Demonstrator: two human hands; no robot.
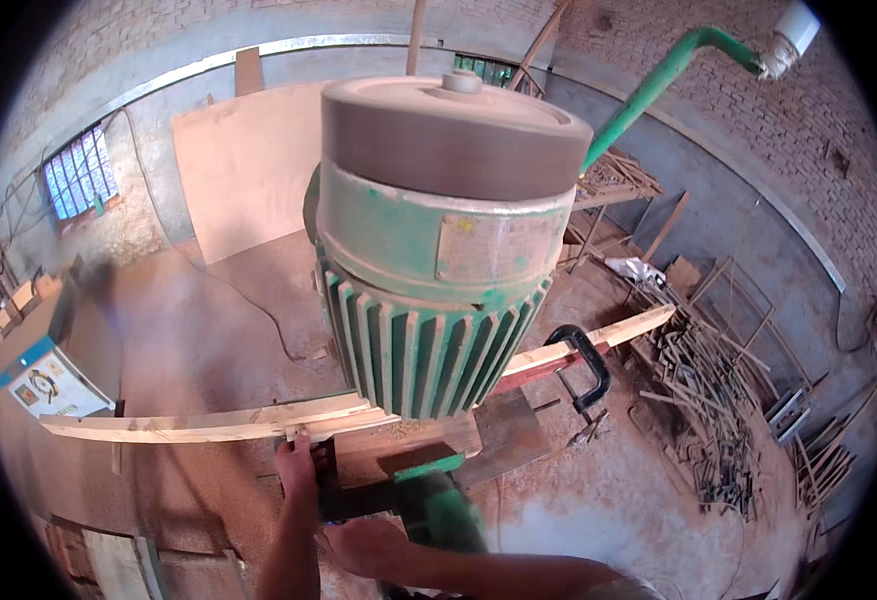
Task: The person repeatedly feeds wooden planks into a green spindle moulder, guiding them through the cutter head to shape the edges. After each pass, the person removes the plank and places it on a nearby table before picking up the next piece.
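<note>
A large dusty green motor (428,345) with a ribbed housing and a brown drum-like top stands upright in the middle and hides part of the work below it. A long pale wooden board (198,427) runs crosswise under it and shows again at the right. My left hand (298,465) grips the board's near edge with its fingertips, beside a dark metal block. Closer to me, my right hand (363,546) is closed by the dark underside of the machine; what its fingers hold is hidden. A black C-clamp (595,372) sits on a red fence (533,372) alongside the board.
A white and blue control box (56,380) stands at the left. Heaped wood offcuts (703,410) cover the floor at right. A large sheet (248,165) leans against the far wall, and a green pipe (648,95) rises behind the motor. A cable (228,285) crosses the floor.
</note>
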